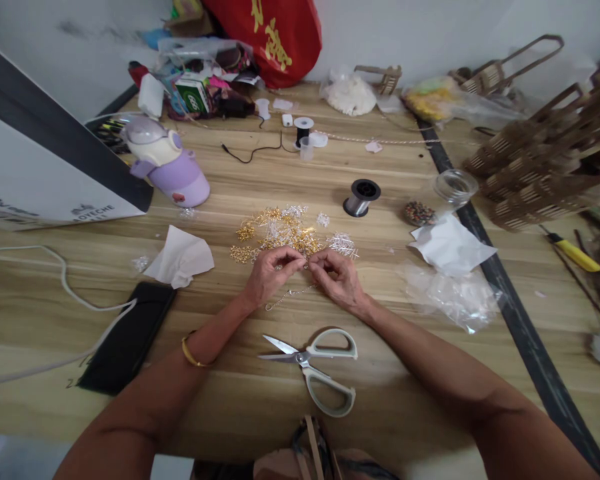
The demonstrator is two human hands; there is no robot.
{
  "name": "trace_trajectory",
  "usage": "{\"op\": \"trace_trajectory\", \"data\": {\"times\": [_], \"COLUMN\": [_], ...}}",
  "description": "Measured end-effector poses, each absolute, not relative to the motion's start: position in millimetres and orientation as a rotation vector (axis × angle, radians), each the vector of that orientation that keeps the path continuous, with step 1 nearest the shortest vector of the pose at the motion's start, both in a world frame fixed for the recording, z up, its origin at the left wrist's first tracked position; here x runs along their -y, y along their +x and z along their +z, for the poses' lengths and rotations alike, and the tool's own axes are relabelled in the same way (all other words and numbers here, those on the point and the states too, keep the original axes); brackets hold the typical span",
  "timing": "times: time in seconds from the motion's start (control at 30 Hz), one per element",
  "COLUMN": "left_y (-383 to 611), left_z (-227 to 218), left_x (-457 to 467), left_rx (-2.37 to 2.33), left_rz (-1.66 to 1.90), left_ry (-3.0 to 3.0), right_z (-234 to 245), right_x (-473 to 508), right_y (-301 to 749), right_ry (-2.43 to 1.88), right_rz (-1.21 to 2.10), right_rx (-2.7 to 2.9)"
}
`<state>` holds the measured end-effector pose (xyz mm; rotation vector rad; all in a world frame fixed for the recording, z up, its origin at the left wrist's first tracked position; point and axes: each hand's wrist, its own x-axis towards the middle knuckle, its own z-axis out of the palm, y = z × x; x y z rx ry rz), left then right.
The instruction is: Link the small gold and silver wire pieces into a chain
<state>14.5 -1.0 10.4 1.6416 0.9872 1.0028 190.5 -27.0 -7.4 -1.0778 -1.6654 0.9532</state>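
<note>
My left hand (270, 272) and my right hand (339, 277) meet at the middle of the wooden table (260, 427), fingers pinched together. Between them runs a thin beaded strand (287, 295) that hangs down toward me from the fingertips. Just beyond the hands lies a pile of gold and silver beads and small metal parts (280, 230). What exactly each fingertip pinches is too small to make out beyond the strand. A gold bangle (193, 355) is on my left wrist.
Scissors (313, 363) lie open near me. A spool of clear thread (361, 197), a dish of dark beads (419, 213), white paper (450, 247), a tissue (180, 259), a black phone (130, 337), a purple bottle (167, 167) and wooden baskets (535, 167) surround the work spot.
</note>
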Motion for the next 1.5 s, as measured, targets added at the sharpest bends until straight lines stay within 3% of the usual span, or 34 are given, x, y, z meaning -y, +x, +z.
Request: {"op": "trace_trajectory", "data": {"times": [1.5], "left_y": [12.4], "left_z": [11.0], "left_x": [-4.7], "left_rx": [-1.022], "left_rz": [1.037], "left_ry": [1.456], "right_z": [-5.0], "right_x": [22.0], "right_y": [190.1], "right_ry": [-1.049], "right_rz": [1.067], "right_rx": [1.696]}}
